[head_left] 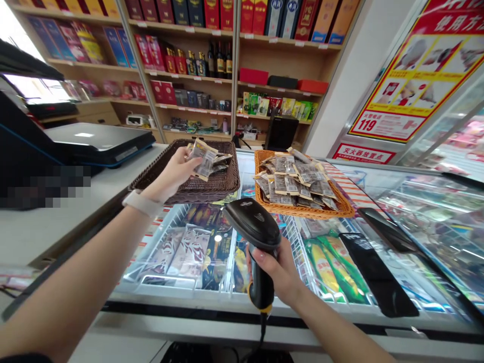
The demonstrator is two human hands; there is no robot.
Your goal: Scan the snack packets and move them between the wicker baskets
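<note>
Scanner (255, 222) in R hand (283, 267); L hand (177, 169) w/ pkt (204, 157) over dk basket (212, 189)

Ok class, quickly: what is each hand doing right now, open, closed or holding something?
Left hand: closed, holding a small packet.
Right hand: closed around the scanner.

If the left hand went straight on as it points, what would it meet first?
Probably the far rim of the dark basket, past the packet the left hand holds; height is unclear, so it might pass over.
</note>
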